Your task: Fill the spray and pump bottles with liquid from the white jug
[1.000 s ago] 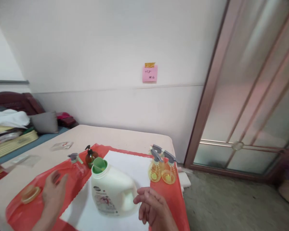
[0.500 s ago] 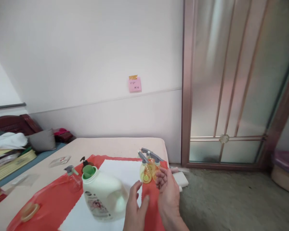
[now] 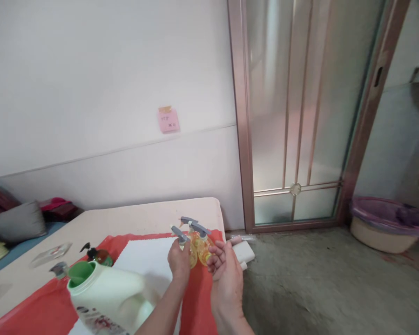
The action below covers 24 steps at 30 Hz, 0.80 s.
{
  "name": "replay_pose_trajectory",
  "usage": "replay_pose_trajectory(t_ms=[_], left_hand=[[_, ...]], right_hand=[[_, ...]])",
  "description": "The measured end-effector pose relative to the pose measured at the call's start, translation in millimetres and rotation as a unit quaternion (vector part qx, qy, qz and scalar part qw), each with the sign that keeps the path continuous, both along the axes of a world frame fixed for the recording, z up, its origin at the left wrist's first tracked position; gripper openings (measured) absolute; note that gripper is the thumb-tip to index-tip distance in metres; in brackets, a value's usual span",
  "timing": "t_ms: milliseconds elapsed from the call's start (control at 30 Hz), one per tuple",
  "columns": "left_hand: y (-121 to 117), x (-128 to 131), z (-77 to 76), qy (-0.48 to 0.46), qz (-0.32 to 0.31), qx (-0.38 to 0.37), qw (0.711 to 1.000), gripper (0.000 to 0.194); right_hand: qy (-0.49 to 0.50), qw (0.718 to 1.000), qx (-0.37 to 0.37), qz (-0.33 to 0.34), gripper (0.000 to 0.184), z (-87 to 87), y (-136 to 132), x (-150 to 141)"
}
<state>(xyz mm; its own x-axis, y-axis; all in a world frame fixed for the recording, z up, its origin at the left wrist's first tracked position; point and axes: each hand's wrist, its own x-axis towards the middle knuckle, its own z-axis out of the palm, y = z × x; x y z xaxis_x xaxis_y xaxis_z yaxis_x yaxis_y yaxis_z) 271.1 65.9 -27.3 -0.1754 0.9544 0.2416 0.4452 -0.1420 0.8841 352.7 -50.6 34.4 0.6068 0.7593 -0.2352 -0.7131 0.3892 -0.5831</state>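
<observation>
My left hand [image 3: 180,264] is closed around the neck of the leftmost spray bottle [image 3: 180,235], hiding much of its body. Close behind it stand other spray bottles with grey trigger heads, one holding yellow-orange liquid [image 3: 203,246]. My right hand [image 3: 226,281] is palm up beside that yellow bottle, its fingers loosely curled and apart, with nothing seen in it. Whether its fingertips touch the bottle I cannot tell. To the left, a large pale green detergent jug [image 3: 117,295] with a green cap [image 3: 82,273] stands in front of a white sheet [image 3: 145,253].
A red cloth [image 3: 199,307] lies under the sheet on the pale bed-like surface [image 3: 125,218]. A brown pump bottle [image 3: 99,255] and a grey spray head [image 3: 59,270] are behind the jug. A white box [image 3: 243,252] sits right of the bottles; a basin [image 3: 380,232] is on the floor.
My left hand has reached forward and closed on the leftmost spray bottle. My right hand stays half-curled beside the bottles. The view has turned right, so everything sits further left.
</observation>
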Motion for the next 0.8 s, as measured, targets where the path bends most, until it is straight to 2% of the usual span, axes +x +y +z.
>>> replay_pose_trajectory(t_ms=[67,133,200,267,333,367,433,500,567,600,700,800], left_hand=[[-17,-5,11.3,-0.003,0.003,0.013,1.000,0.034],[-42,-15,30.0,-0.020,-0.002,0.029,0.999,0.038],[-69,-30,53.0,-0.102,-0.028,0.059,0.993,0.040],[-95,-50,74.8,-0.219,0.001,0.062,0.974,0.046],[-114,-73,90.4,-0.318,0.029,0.036,0.947,0.049],[-120,-84,95.3,-0.365,0.020,0.030,0.930,0.050],[-128,-105,99.8,-0.435,-0.005,0.020,0.900,0.049],[-131,-121,100.3,-0.461,-0.033,0.007,0.887,0.045],[-132,-135,99.9,-0.461,-0.055,0.004,0.886,0.043],[-131,-140,99.9,-0.462,-0.067,0.012,0.884,0.044],[-131,-153,99.9,-0.465,-0.117,0.037,0.877,0.048],[-130,-164,97.9,-0.457,-0.136,0.037,0.878,0.041]], right_hand=[[-0.006,1.000,-0.009,-0.006,0.039,-2.4,1,1],[-0.022,1.000,-0.018,-0.006,0.041,-4.2,0,0],[-0.048,0.999,-0.025,0.000,0.041,-4.3,-3,-3],[-0.082,0.996,-0.026,0.029,0.038,-3.1,-7,-9],[-0.108,0.989,-0.022,0.094,0.040,-2.0,-12,-18],[-0.115,0.983,-0.021,0.139,0.043,-2.2,-15,-23],[-0.099,0.954,0.000,0.284,0.050,-5.3,-19,-37],[-0.050,0.888,0.056,0.454,0.053,-11.8,-22,-51],[0.003,0.817,0.106,0.567,0.056,-19.8,-22,-65],[0.023,0.794,0.110,0.597,0.059,-23.2,-21,-71],[0.059,0.769,0.063,0.633,0.073,-27.1,-16,-89],[0.081,0.764,0.043,0.638,0.070,-22.8,-15,-106]])
